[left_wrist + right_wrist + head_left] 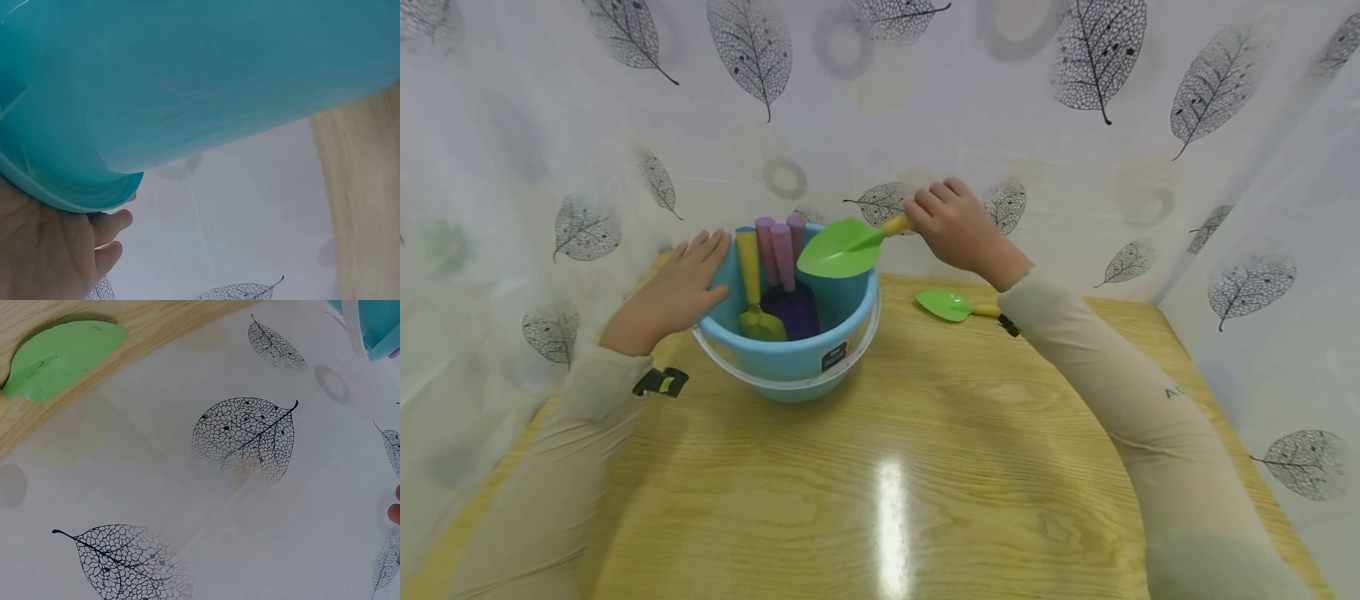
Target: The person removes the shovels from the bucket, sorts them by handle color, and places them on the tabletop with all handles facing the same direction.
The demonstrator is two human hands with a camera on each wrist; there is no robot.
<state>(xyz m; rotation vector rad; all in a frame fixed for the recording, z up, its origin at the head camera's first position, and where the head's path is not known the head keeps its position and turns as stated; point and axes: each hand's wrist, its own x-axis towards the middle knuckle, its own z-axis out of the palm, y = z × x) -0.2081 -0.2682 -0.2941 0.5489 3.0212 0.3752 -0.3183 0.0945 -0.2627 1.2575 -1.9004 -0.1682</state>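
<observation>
My right hand (958, 229) grips the yellow handle of a green toy shovel (838, 250), whose blade hovers over the right part of a light blue bucket (782, 364). On the bucket's left rim rests my left hand (673, 287), fingers extended; the left wrist view shows its palm (47, 250) against the rim. Inside the bucket stand a yellow-handled shovel (750, 271) and several pink handles (783, 250), with a dark purple scoop (801, 312) low among them. Only fingertips (395, 513) of the right hand enter the right wrist view.
Another green shovel (946, 305) with a yellow handle lies on the wooden table (790, 500), right of the bucket and partly behind the right forearm. A white bucket handle (775, 383) hangs across the front. Leaf-printed curtains (895, 125) border the table's back and sides.
</observation>
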